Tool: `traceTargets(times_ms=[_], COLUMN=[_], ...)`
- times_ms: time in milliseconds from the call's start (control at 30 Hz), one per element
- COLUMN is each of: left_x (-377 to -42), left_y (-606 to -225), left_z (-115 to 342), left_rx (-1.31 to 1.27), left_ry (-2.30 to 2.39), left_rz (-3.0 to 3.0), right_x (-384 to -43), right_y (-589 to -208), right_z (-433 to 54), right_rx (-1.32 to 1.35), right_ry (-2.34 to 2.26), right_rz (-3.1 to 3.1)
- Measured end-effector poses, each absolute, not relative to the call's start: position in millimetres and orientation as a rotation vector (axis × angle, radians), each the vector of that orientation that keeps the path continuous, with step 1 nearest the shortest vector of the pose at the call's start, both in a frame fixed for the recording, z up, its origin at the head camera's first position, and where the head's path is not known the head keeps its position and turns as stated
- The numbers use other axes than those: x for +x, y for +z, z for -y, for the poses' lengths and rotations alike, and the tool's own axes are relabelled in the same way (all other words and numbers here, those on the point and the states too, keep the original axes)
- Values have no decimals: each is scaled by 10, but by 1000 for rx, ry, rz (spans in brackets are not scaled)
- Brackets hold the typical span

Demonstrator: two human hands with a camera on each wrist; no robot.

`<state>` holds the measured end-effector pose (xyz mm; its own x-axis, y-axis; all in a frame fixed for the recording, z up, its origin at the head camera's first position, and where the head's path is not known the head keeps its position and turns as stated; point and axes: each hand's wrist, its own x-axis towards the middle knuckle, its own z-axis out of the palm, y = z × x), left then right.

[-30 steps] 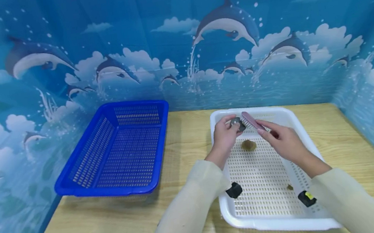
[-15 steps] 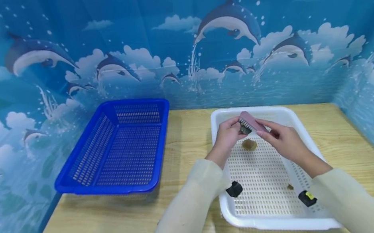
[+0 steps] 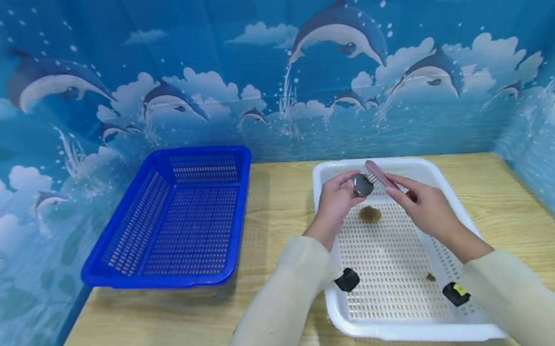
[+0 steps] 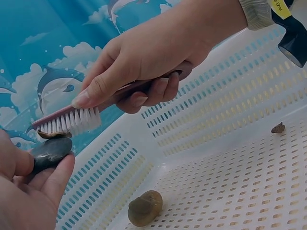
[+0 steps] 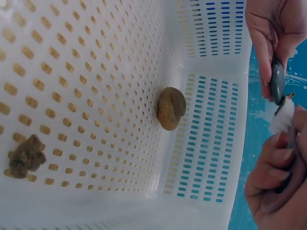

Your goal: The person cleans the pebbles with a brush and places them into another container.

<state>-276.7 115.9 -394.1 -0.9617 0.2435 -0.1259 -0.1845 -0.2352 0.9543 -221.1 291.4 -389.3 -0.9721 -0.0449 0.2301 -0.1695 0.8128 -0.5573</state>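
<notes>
My left hand point(image 3: 335, 206) pinches a smooth dark grey stone point(image 3: 362, 185) between thumb and fingers, above the far end of the white basket. In my right hand point(image 3: 425, 208) is a scrub brush point(image 3: 380, 172) with a dull pink handle and white bristles. The left wrist view shows the bristles point(image 4: 76, 120) against a brownish crust point(image 4: 53, 135) on the stone's upper side. Below the hands, a yellowish-brown stone point(image 3: 369, 215) with a darker patch lies on the basket floor. A small brown clump point(image 5: 27, 156) sits farther along that floor.
The white perforated basket point(image 3: 382, 334) stands on a wooden table point(image 3: 173, 338) at the right. To its left is a blue perforated basket point(image 3: 164, 282). A dolphin-print curtain point(image 3: 259, 50) hangs behind. Black wrist devices point(image 3: 347, 280) are on both sleeves.
The grey stone has been turned in my left hand, so its smooth face shows more. The brush has tilted and shifted from over the stone to its right edge.
</notes>
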Motion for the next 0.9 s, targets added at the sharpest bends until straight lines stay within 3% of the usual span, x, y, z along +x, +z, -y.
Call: traceTargets(times_ms=[300, 900], left_x=[-2797, -2736], left_y=[-3958, -3897], left_z=[-1157, -1175], left_rx=[43, 11], left_ry=[2363, 2304], left_rz=[-1689, -1697], right_x=[-2201, -2196], right_y=[-3875, -3943], right_z=[-2930, -2918], right_rx=[74, 170], right_ry=[838, 764], right_rz=[2917, 2915])
